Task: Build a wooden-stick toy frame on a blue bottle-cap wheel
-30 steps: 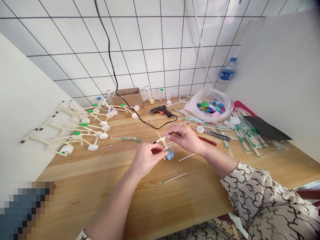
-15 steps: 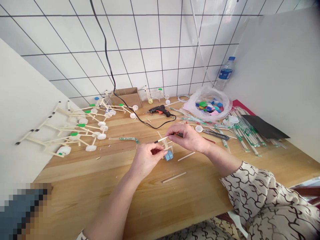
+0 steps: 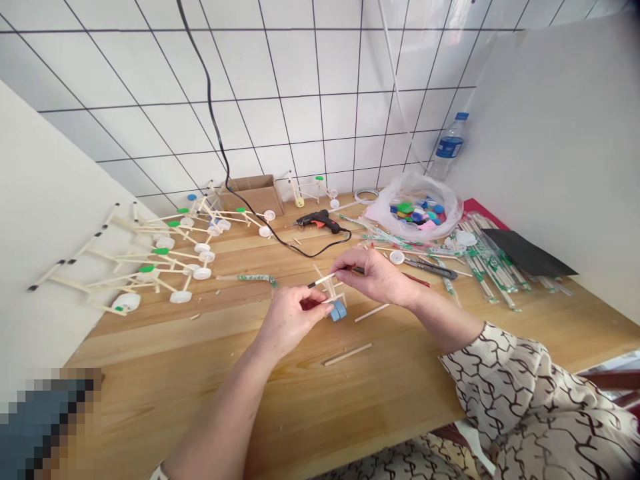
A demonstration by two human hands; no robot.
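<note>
My right hand point(image 3: 369, 275) pinches a thin wooden stick point(image 3: 325, 279) whose left end is wrapped in black. That black end lies just above the curled fingers of my left hand point(image 3: 290, 317). Between thumb and fingers, my left hand grips a small frame of wooden sticks point(image 3: 334, 297), partly hidden behind the fingers. Two blue bottle caps point(image 3: 339, 311) sit side by side at the frame's near end, beside my left thumb. Loose wooden sticks point(image 3: 349, 355) lie on the table in front of my right hand.
Several finished stick frames with white cap wheels point(image 3: 181, 297) stand at the left. A black glue gun point(image 3: 319, 221) lies behind my hands, its cord trailing. Farther right are a plastic bag of bottle caps point(image 3: 383, 213), wrapped chopsticks point(image 3: 493, 267), scissors point(image 3: 425, 266) and a water bottle point(image 3: 449, 148).
Both hands stay almost where they were, still gripping the same pieces. The whole view has shifted very slightly.
</note>
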